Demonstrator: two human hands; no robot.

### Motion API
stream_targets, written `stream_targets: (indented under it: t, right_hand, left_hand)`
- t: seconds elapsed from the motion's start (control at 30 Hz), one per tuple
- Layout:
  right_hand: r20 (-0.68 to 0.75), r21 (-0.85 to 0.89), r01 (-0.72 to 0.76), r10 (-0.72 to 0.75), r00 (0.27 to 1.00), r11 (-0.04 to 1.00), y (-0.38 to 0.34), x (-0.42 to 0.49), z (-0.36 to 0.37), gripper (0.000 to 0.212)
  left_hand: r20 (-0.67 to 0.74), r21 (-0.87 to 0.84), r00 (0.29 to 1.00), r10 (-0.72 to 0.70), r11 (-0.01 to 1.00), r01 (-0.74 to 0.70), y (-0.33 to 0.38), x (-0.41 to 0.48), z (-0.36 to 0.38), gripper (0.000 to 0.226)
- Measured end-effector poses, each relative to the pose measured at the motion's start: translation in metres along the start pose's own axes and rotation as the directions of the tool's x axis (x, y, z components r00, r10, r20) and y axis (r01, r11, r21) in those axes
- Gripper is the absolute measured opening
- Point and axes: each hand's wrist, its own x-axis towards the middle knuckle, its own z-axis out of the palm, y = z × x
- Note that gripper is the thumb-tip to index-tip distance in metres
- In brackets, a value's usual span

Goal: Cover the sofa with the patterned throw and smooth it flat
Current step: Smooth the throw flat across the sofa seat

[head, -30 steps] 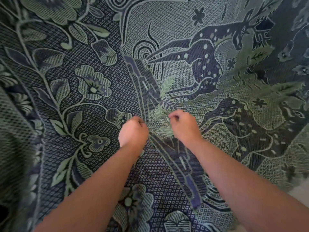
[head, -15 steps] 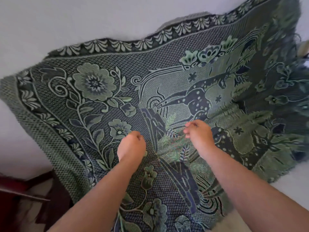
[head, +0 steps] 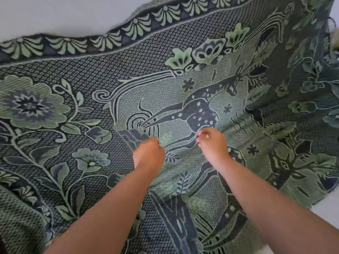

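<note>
Throw (head: 91, 74): woven in green and dark blue, with flowers, spotted deer and a fan-motif border along its top edge. It fills nearly your whole view, spread wide in front of you. Folds run out from your two hands, and its right part hangs in darker creases.

Left hand (head: 148, 154): fingers curled into a fist, gripping a bunch of the throw near its middle, beside a scroll motif.

Right hand (head: 212, 145): just beside the left, apart from it. Its fingers (head: 203, 133) are blurred but seem to pinch the cloth below the deer's legs.

Pale surface (head: 55, 13): plain, showing above the border at top left and past the lower right edge.
</note>
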Motion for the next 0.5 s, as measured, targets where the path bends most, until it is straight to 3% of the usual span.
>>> stream_targets:
  t: [0.13,0.3,0.5]
  right_hand:
    - [0.126,-0.071,0.036,-0.027,0.992,0.997,0.034,0.044,0.005,0.024]
    - [0.335,-0.299,0.170,-0.063,0.940,0.939,0.099,0.094,0.046,0.028]
    - [0.491,-0.401,0.369,-0.143,0.859,0.839,0.149,0.144,0.125,0.026]
  left_hand:
    - [0.042,0.078,0.997,-0.069,0.995,0.065,0.011,0.040,0.055,0.025]
    - [0.191,0.325,0.981,-0.037,0.945,-0.027,-0.004,0.078,0.134,0.038]
    - [0.190,0.330,0.980,-0.056,0.944,-0.010,-0.040,0.128,0.221,0.039]
